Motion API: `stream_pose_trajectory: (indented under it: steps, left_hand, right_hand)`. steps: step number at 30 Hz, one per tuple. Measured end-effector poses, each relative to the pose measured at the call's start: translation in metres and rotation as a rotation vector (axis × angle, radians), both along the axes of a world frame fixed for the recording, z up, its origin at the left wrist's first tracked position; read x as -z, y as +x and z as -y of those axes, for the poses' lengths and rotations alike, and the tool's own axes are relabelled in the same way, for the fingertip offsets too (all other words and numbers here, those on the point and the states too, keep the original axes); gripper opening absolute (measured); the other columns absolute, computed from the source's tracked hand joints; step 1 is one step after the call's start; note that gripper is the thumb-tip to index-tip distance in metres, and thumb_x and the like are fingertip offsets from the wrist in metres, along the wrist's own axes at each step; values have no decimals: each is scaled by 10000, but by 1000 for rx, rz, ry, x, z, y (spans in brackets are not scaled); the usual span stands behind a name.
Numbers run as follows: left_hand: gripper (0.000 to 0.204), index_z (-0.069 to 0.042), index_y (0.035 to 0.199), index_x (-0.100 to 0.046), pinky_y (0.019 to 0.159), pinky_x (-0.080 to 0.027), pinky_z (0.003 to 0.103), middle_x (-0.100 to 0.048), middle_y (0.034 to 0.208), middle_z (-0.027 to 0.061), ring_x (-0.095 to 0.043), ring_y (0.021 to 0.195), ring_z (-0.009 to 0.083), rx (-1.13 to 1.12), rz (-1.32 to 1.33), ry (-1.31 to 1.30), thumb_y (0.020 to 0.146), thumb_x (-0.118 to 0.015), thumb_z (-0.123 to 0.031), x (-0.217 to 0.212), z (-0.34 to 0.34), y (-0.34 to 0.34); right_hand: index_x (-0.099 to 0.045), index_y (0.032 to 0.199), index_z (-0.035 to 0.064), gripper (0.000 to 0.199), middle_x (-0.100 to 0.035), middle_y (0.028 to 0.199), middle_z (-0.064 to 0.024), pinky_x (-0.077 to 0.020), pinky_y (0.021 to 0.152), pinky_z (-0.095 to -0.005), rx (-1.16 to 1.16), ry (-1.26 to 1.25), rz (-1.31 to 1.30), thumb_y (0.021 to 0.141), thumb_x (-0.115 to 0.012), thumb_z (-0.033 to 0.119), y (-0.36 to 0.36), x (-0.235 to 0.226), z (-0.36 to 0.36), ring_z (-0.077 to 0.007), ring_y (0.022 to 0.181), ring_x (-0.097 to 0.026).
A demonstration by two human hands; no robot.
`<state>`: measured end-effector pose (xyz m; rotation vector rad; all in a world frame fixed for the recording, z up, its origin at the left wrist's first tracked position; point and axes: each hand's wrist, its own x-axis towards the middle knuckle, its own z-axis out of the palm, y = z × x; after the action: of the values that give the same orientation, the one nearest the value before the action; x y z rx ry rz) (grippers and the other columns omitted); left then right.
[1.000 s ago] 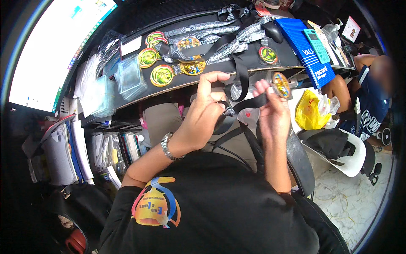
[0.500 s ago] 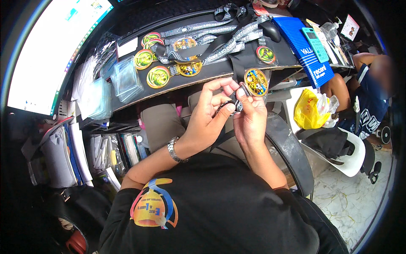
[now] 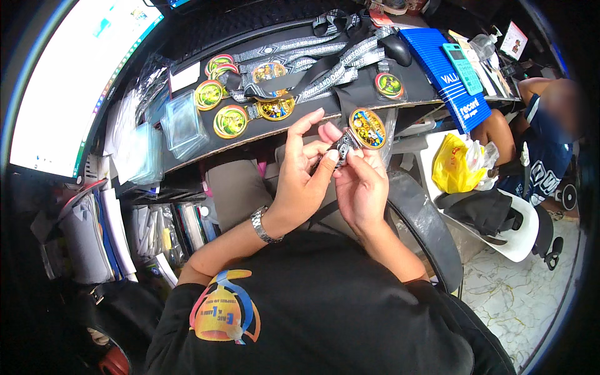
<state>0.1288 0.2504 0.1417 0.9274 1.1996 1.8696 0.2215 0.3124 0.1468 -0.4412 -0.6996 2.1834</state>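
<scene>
A round gold medal (image 3: 367, 129) with a colourful face hangs just beyond my fingertips, in front of the desk edge. Its black-and-white patterned ribbon (image 3: 344, 149) is bunched between my two hands. My left hand (image 3: 301, 181), with a metal watch at the wrist, pinches the ribbon under its thumb while its index finger points up. Close beside it, my right hand (image 3: 364, 190) is closed on the ribbon right below the medal. Part of the ribbon is hidden by my fingers. On the desk lie several more medals (image 3: 230, 121) with lanyard ribbons (image 3: 325, 81).
Clear plastic sleeves (image 3: 183, 125) lie on the desk's left, near a bright monitor (image 3: 75, 81). A black mouse (image 3: 396, 50), a blue record book (image 3: 447, 81) and a teal calculator (image 3: 464, 67) are at right. A white chair (image 3: 522, 231) holds a yellow bag (image 3: 455, 164). Another person sits beyond it.
The medal has shifted slightly left and turned more face-on. Both hands have moved a little left, and my left index finger has lifted from the ribbon.
</scene>
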Motion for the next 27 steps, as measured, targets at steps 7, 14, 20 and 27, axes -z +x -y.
stream_pose_trajectory:
  steps: [7, 14, 20, 27]
  left_hand:
    - [597, -29, 1439, -269, 852, -488, 245, -626, 1025, 110, -616, 955, 108, -15, 25, -54, 904, -496, 103, -5, -4, -1]
    - [577, -14, 1415, -300, 880, -487, 258, -614, 1048, 115, -625, 992, 123, -7, -24, -80, 892, -511, 107, -3, -8, -3]
    - [588, -30, 1434, -287, 794, -503, 239, -625, 1041, 117, -620, 904, 102, 64, -28, -129, 906, -522, 78, -5, -10, -12]
    - [620, -34, 1465, -191, 671, -509, 231, -643, 815, 81, -623, 702, 104, 229, 15, -316, 945, -527, -2, -9, -4, -22]
  right_hand:
    - [-367, 1352, 61, 480, -576, 1306, -146, -487, 702, -203, 56, 113, 102, 918, -559, -12, -5, 2, 7, -79, 943, -600]
    - [-405, 1316, 63, 400, -607, 1271, -124, -492, 685, -204, 66, 52, 112, 944, -537, -2, -6, 2, 4, -86, 922, -624]
    - [-371, 1357, 42, 464, -581, 1286, -185, -515, 892, -306, 83, 44, 100, 926, -528, -31, -7, 2, -3, -178, 1083, -618]
    - [-363, 1344, 7, 444, -552, 1311, -208, -462, 1017, -377, 135, 45, 144, 928, -509, -43, -7, 4, -12, -262, 1224, -547]
